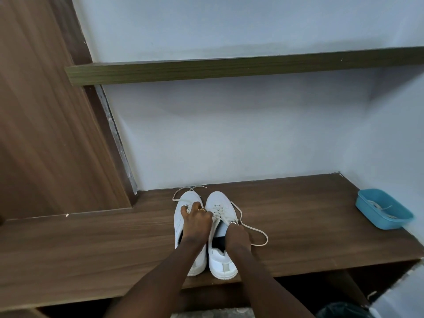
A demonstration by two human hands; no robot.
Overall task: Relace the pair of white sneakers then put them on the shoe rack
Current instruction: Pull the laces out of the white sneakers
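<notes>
on shelf | left hand holds sneakers | right hand pinches lace

This looks like a home, at a built-in storage nook. A wide wood-grain lower shelf runs along pale painted walls, with a thinner upper shelf above and a laminate panel at the left. White sneakers and a blue plastic tub sit on the lower shelf.
</notes>
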